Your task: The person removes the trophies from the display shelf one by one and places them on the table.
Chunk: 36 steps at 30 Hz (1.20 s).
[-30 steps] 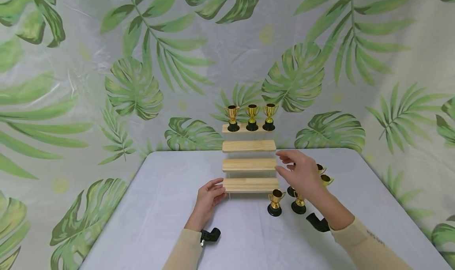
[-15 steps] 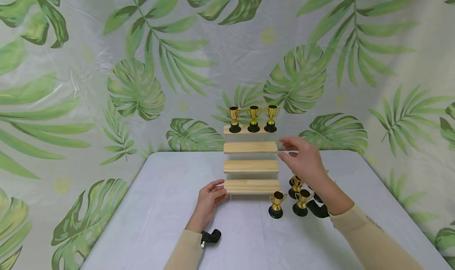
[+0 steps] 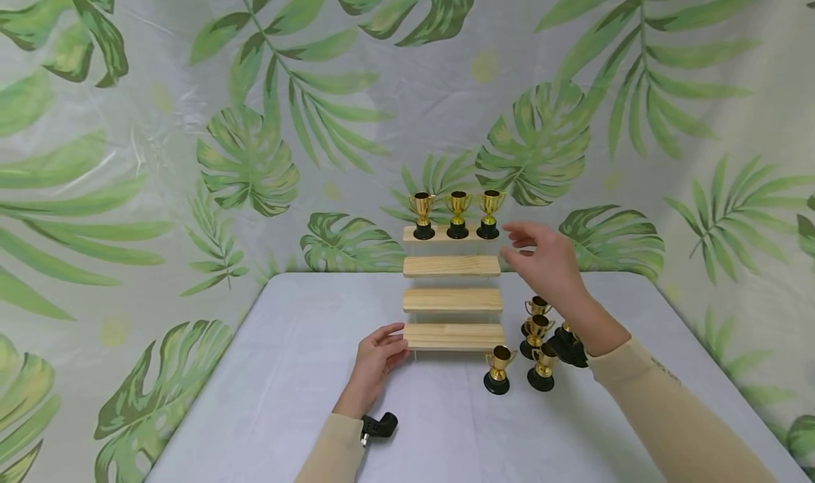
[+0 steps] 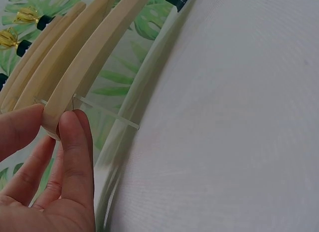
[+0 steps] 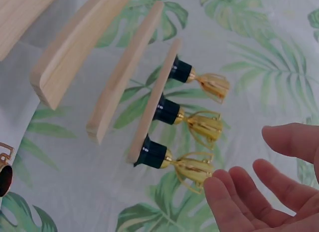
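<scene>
A four-step wooden display stand [image 3: 453, 300] stands mid-table. Three small gold trophy cups [image 3: 458, 214] with black bases stand in a row on its top board [image 3: 441, 233]. My left hand [image 3: 376, 361] pinches the left end of the lowest board [image 4: 94, 57] between thumb and fingers. Beside the right end of the top board is my right hand [image 3: 550, 260], holding nothing. Its fingers are loosely bent, with thumb and fingertips apart. In the right wrist view, a fingertip appears close to the nearest trophy cup [image 5: 192, 167]; contact cannot be told.
Several more trophy cups stand on the table right of the stand, one trophy cup [image 3: 501, 358] in front of its lower right corner. The right forearm partly covers others. A black device [image 3: 380, 425] sits at my left wrist. A leaf-print curtain [image 3: 356, 115] hangs behind the white table [image 3: 280, 341].
My right hand has risen from beside the middle boards to the top board's level, uncovering more trophy cups on the table. The left hand keeps its hold on the lowest board.
</scene>
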### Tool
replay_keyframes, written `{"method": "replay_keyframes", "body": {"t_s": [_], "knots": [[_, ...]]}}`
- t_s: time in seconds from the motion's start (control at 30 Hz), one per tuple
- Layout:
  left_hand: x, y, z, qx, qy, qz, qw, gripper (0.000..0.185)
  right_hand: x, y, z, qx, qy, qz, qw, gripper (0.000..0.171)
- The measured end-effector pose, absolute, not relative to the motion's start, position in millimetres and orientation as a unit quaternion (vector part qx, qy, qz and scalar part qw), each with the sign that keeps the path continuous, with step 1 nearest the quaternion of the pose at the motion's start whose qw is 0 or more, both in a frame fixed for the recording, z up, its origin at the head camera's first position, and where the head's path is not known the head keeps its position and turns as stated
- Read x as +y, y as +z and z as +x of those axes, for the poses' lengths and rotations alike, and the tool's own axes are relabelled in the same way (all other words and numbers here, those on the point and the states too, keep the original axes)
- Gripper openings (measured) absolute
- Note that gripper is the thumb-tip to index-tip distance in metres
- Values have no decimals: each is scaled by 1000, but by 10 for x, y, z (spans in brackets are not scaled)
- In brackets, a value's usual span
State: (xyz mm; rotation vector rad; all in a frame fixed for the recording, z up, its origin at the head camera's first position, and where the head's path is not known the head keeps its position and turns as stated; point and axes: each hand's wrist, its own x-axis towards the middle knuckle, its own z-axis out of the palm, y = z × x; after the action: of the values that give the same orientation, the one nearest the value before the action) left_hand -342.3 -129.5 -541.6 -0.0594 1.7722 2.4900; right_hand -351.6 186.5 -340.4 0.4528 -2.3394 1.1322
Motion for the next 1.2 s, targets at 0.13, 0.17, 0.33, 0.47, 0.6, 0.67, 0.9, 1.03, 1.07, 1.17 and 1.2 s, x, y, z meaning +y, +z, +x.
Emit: {"method": "replay_keyframes", "body": {"t_s": [0.13,0.17,0.33,0.47,0.6,0.67,0.9,1.03,1.07,1.17,1.2], "knots": [[-1293,-5410,-3423,580,813,-19,43,48,1890,-3361,-3618,-858,412,168,256,38],[-1293,-5410,-3424,581,813,-18,43,48,1895,-3348,-3644,-858,412,167,257,39],[-1289,-5413,-3434,581,812,-18,42,47,1915,-3281,-3761,-859,412,154,263,43],[-1283,-5410,-3438,581,813,-21,41,48,1934,-3231,-3858,-864,406,145,260,46],[-1276,-5405,-3439,582,812,-23,43,48,1956,-3186,-3974,-870,400,136,254,49],[-1273,-5401,-3439,582,811,-23,43,48,1969,-3171,-4034,-874,397,132,249,51],[-1283,-5399,-3434,579,814,-24,41,48,1998,-3154,-4263,-886,381,124,235,60],[-1293,-5414,-3432,579,814,-25,42,48,1996,-3147,-4394,-884,384,128,233,62],[-1295,-5419,-3434,580,813,-25,43,48,1994,-3147,-4425,-884,386,130,230,62],[-1297,-5428,-3431,582,812,-24,43,48,1982,-3145,-4509,-881,397,139,219,64],[-1297,-5431,-3431,582,812,-24,43,47,1978,-3145,-4535,-880,399,141,213,64]]}}
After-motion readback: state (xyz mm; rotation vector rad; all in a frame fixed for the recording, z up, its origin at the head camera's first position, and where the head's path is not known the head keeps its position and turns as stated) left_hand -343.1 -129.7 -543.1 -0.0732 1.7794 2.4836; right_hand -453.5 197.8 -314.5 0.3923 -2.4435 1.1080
